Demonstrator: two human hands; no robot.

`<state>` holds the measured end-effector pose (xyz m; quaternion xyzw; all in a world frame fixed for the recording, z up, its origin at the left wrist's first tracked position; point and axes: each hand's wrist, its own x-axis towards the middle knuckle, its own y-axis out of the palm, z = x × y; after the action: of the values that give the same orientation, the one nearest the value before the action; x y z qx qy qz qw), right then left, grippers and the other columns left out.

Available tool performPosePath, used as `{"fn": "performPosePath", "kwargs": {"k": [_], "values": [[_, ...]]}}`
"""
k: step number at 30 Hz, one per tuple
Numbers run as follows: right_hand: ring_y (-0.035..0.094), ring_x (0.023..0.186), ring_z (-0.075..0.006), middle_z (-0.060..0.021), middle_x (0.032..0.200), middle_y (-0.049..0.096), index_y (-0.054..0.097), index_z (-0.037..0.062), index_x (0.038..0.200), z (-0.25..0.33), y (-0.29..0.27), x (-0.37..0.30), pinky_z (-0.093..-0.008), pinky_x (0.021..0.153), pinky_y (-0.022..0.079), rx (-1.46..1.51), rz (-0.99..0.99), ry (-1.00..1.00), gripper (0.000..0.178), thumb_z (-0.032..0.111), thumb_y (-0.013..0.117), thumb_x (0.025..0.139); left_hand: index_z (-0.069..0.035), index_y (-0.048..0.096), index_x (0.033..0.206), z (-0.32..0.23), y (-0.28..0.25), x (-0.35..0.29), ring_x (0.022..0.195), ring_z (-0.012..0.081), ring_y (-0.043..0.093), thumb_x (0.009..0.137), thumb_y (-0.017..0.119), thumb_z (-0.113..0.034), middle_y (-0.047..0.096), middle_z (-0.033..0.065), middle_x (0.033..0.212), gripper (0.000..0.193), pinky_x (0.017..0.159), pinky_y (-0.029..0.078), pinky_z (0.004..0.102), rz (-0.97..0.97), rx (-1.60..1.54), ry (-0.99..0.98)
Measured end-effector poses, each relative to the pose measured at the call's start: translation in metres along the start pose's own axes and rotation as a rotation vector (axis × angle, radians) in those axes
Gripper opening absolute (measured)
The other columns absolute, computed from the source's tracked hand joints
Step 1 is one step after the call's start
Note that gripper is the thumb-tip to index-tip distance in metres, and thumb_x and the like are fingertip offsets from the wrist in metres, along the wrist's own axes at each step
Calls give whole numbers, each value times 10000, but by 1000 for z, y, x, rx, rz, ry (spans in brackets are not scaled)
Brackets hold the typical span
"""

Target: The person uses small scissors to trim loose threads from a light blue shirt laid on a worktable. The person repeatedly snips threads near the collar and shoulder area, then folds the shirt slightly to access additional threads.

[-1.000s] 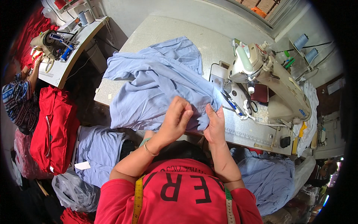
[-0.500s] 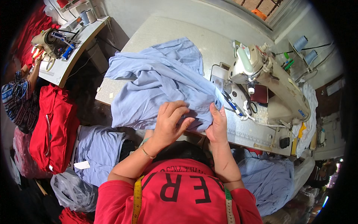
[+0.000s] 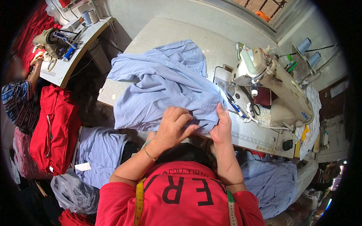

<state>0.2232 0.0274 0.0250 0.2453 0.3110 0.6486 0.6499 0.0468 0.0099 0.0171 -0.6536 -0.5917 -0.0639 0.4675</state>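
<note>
A light blue garment (image 3: 151, 90) lies in loose folds across the sewing table, its near edge at my hands. My right hand (image 3: 221, 126) grips the garment's right edge, with the thumb on top and the fingers underneath. Beside it, my left hand (image 3: 174, 126) has its fingers curled at the near edge of the cloth; its fingertips are partly hidden in the folds. The white sewing machine (image 3: 273, 79) stands just right of the garment, its needle area apart from the cloth.
Black-handled scissors (image 3: 256, 109) and a blue pen-like tool (image 3: 236, 106) lie near the machine. Blue cloth (image 3: 269, 184) hangs at the lower right. Red garments (image 3: 54, 132) are piled at left. Another person's arm (image 3: 34, 75) reaches to a second sewing machine (image 3: 49, 41).
My left hand has dropped slightly and its fingers have curled in more. My right hand has shifted a little, still holding the garment's edge. The garment has barely moved.
</note>
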Motion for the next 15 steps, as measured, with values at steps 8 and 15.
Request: {"fn": "performPosePath", "kwargs": {"k": [8, 15], "values": [[468, 1186, -240, -137, 1304, 428, 241, 16, 1365, 17, 13, -4, -382, 993, 395, -29, 120, 15, 609, -6, 490, 810, -39, 524, 1078, 4, -3, -1, 840, 294, 536, 734, 670, -106, 532, 152, 1083, 380, 715, 422, 375, 48, 210, -3], [309, 1312, -217, -127, 1393, 331, 184, 23, 1412, 16, 2, -4, -323, 1088, 209, -387, 149, -76, 806, -132, 348, 639, -48, 536, 1083, 22, -21, 17, 903, 292, 543, 723, 643, -30, 522, 138, 1112, 376, 776, 424, 357, -95, 317, -86]]}}
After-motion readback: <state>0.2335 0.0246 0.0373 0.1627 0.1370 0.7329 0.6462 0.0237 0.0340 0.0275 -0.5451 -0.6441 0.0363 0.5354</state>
